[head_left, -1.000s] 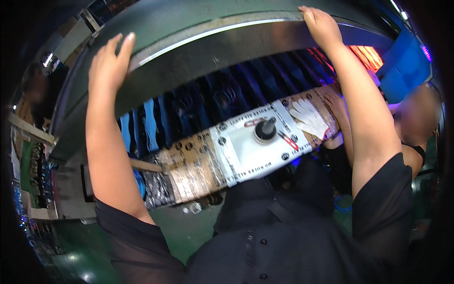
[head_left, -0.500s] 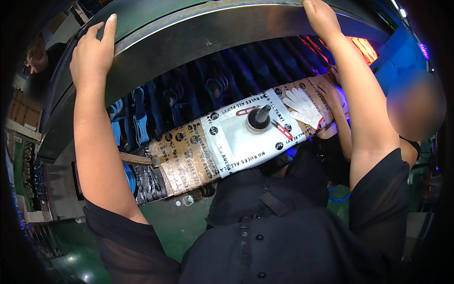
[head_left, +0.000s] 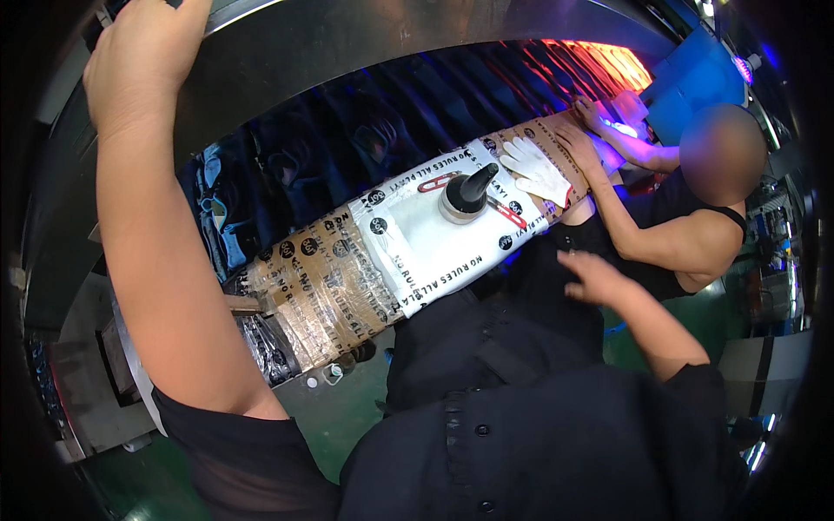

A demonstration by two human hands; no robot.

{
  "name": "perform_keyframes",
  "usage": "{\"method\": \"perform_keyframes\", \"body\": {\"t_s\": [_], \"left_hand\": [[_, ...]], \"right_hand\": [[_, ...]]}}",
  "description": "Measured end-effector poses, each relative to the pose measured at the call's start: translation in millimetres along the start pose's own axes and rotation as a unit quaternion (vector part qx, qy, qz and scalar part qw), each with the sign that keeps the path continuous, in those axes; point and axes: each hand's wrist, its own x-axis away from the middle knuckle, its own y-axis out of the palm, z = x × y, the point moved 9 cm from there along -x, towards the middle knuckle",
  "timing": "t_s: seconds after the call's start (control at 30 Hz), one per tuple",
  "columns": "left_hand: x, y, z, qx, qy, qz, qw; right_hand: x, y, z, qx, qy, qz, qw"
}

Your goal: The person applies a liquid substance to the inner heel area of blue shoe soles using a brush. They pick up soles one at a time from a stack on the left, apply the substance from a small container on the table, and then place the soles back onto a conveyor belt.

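Observation:
My left hand (head_left: pixel 149 56) is raised at the upper left, its fingers bent over the edge of a dark metal hood (head_left: pixel 300 52); the fingertips are partly cut off by the picture's top. My right hand (head_left: pixel 598 280) hangs low at the right, holding nothing, fingers apart, near my lap. Between my arms, a long board wrapped in brown tape (head_left: pixel 326 278) and white printed film (head_left: pixel 443 260) lies across in front of me. On it stand a round pot with a black cone-shaped top (head_left: pixel 469 195), two small red-handled tools, and a white glove (head_left: pixel 537 172).
Dark shoe-like parts with blue trim (head_left: pixel 221 230) line the space behind the board. Orange-red light glows at the far right end (head_left: pixel 608 61). A co-worker (head_left: pixel 660 217) sits at the right, both hands at the board's far end. A blue bin (head_left: pixel 686 78) stands behind.
My right hand has let go of the hood's edge and come down toward my lap. My left hand stays on the hood, now higher and further left in view.

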Motion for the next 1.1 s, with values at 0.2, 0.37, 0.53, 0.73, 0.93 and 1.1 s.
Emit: {"method": "perform_keyframes", "body": {"t_s": [0.2, 0.37, 0.53, 0.73, 0.93, 1.1], "left_hand": [[1, 5, 0, 0.020, 0.015, -0.030, 0.999], [26, -39, 17, 0.094, 0.135, 0.134, 0.977], [155, -65, 86, 0.318, 0.123, 0.101, 0.935], [363, 59, 124, 0.401, -0.033, -0.285, 0.870], [337, 87, 148, 0.384, -0.089, -0.376, 0.839], [283, 129, 207, 0.389, -0.086, -0.434, 0.808]], "right_hand": [[41, 25, -73, 0.032, -0.033, 0.160, 0.986], [23, 25, -85, -0.081, -0.026, 0.167, 0.982], [38, 85, -62, -0.106, -0.044, -0.114, 0.987], [19, 84, -35, -0.051, -0.067, -0.192, 0.978], [15, 18, -36, -0.186, -0.183, 0.100, 0.960], [-29, -21, -22, -0.432, -0.064, 0.168, 0.884]]}}
